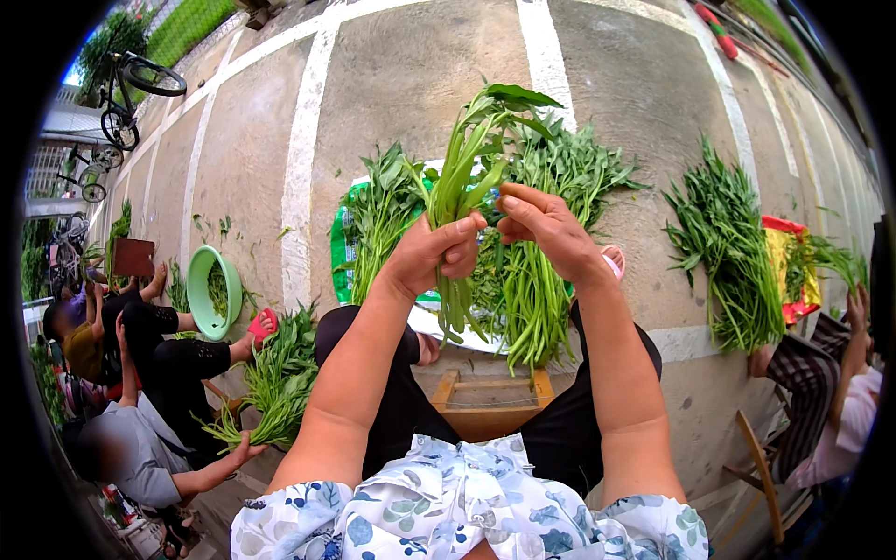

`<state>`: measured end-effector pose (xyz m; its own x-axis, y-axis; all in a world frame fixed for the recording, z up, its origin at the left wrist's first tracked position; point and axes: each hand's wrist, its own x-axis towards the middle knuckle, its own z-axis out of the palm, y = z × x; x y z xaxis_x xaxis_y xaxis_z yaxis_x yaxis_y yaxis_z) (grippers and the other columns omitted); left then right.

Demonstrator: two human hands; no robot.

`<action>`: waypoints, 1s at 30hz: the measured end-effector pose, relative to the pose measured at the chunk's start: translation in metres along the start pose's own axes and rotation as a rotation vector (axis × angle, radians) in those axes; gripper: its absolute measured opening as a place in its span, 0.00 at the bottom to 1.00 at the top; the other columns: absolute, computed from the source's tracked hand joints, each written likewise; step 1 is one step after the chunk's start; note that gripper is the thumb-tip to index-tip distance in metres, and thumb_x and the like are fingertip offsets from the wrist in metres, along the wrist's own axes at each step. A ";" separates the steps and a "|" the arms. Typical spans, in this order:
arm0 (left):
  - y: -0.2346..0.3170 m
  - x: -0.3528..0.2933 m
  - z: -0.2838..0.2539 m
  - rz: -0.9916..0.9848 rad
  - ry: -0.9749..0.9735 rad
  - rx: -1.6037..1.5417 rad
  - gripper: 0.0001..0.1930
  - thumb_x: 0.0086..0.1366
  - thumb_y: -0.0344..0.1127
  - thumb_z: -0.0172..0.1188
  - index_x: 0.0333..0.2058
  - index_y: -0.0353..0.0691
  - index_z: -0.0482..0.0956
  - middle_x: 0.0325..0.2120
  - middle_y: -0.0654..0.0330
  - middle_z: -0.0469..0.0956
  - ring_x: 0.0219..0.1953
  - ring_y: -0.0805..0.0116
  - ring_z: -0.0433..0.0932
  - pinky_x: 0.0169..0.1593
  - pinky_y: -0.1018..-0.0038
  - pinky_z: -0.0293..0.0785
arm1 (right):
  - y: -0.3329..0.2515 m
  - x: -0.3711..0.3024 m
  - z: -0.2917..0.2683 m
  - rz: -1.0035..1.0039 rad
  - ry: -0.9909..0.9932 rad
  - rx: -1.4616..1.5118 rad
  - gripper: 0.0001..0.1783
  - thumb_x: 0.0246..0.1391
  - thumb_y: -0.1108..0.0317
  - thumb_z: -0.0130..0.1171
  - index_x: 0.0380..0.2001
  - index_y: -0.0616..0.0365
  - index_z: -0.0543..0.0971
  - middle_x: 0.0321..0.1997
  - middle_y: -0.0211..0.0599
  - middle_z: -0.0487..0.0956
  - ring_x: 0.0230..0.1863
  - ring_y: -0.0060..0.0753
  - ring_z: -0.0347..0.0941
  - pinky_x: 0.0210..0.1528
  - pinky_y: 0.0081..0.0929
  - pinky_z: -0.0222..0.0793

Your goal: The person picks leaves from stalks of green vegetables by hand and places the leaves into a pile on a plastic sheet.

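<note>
At centre, above the knees: both hands work one bunch of green stalks [464, 177].
Left hand [431, 254]: fingers closed around the bunch at mid-stem; leaves stand upright above, cut ends hang below.
Right hand [543, 227]: fingertips pinched together against the bunch, just beside the left hand.
Ground ahead: pile of greens [551, 215] lies on a green-and-white sack [340, 250].
Far left: green basin [211, 290] on the concrete, beside seated people.
Below: wooden stool [486, 405] between the legs.

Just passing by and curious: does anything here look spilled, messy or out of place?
A little. Loose leaf scraps lie scattered on the concrete beyond the green basin. Otherwise the greens lie in tidy piles, and the left hand holds its bunch neatly.
</note>
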<state>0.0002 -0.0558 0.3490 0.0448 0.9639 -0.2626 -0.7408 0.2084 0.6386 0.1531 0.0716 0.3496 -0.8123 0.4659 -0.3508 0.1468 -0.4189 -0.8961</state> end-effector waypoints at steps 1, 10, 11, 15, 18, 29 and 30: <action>-0.001 0.000 -0.001 -0.005 -0.019 0.009 0.09 0.62 0.37 0.54 0.37 0.39 0.72 0.11 0.70 0.60 0.10 0.81 0.57 0.15 0.81 0.52 | 0.000 0.000 0.002 0.003 -0.007 0.032 0.25 0.58 0.60 0.49 0.55 0.61 0.65 0.42 0.35 0.74 0.36 0.22 0.71 0.39 0.22 0.70; -0.002 0.000 0.002 -0.064 -0.037 0.034 0.08 0.61 0.37 0.55 0.36 0.41 0.73 0.11 0.70 0.60 0.10 0.81 0.57 0.15 0.82 0.52 | 0.002 0.003 0.005 0.077 0.065 0.255 0.20 0.60 0.62 0.44 0.53 0.60 0.67 0.40 0.32 0.74 0.34 0.21 0.72 0.36 0.22 0.70; -0.002 0.000 0.002 -0.065 -0.042 0.033 0.08 0.61 0.37 0.55 0.36 0.41 0.73 0.11 0.70 0.60 0.10 0.81 0.57 0.15 0.82 0.52 | 0.004 0.003 0.007 0.061 0.022 0.316 0.19 0.60 0.62 0.44 0.51 0.60 0.68 0.39 0.32 0.75 0.33 0.21 0.72 0.36 0.22 0.70; -0.003 -0.001 0.002 -0.078 -0.041 0.044 0.08 0.61 0.37 0.55 0.35 0.41 0.74 0.11 0.70 0.61 0.10 0.81 0.57 0.15 0.82 0.52 | 0.010 0.006 0.004 0.010 -0.031 0.260 0.18 0.57 0.64 0.49 0.47 0.64 0.72 0.30 0.29 0.74 0.29 0.20 0.70 0.33 0.20 0.69; 0.000 -0.002 0.006 -0.055 0.004 0.076 0.07 0.61 0.37 0.55 0.33 0.40 0.74 0.11 0.70 0.61 0.10 0.80 0.58 0.15 0.82 0.52 | 0.007 0.002 0.001 -0.070 0.009 0.030 0.14 0.57 0.65 0.49 0.42 0.64 0.74 0.29 0.31 0.76 0.29 0.19 0.71 0.34 0.18 0.69; -0.004 0.013 0.016 0.026 0.496 0.463 0.10 0.58 0.38 0.60 0.31 0.37 0.75 0.12 0.69 0.65 0.12 0.81 0.61 0.15 0.82 0.58 | 0.006 -0.006 0.011 -0.315 0.158 -0.538 0.15 0.51 0.72 0.49 0.40 0.70 0.72 0.24 0.33 0.74 0.24 0.23 0.68 0.27 0.24 0.66; -0.005 0.013 0.014 0.029 0.500 0.436 0.10 0.58 0.38 0.60 0.31 0.37 0.75 0.12 0.69 0.66 0.12 0.81 0.61 0.15 0.83 0.58 | 0.009 -0.006 0.014 -0.338 0.176 -0.585 0.15 0.49 0.72 0.49 0.40 0.70 0.72 0.22 0.35 0.74 0.23 0.24 0.69 0.26 0.26 0.66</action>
<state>0.0139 -0.0420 0.3530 -0.3654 0.7985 -0.4783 -0.3933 0.3333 0.8569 0.1510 0.0545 0.3475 -0.7709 0.6366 -0.0214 0.2220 0.2370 -0.9458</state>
